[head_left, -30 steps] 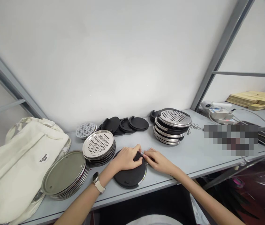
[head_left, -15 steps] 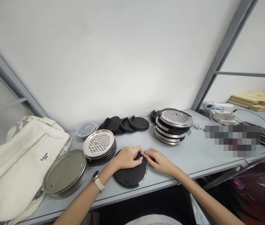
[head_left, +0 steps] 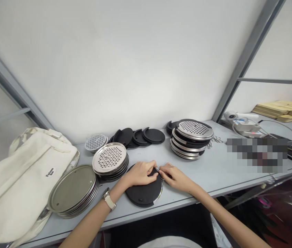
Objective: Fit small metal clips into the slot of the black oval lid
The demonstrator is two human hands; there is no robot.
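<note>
Lower centre of the frame, a black disc (head_left: 142, 196) lies flat on the table (head_left: 187, 199), a silvery edge showing along its right side. The left hand (head_left: 142, 174) rests over its upper part, thumb and forefinger bent; whether they grip it I cannot tell. At the disc's upper-right rim, a small metal clip (head_left: 157, 169) sits between both hands' fingertips, seemingly slanting down rightward. The right hand (head_left: 172, 176), just right of it, appears pinched on its right end; neither hand is clearly nearer. Farther up stands a grater stack (head_left: 109, 158).
</note>
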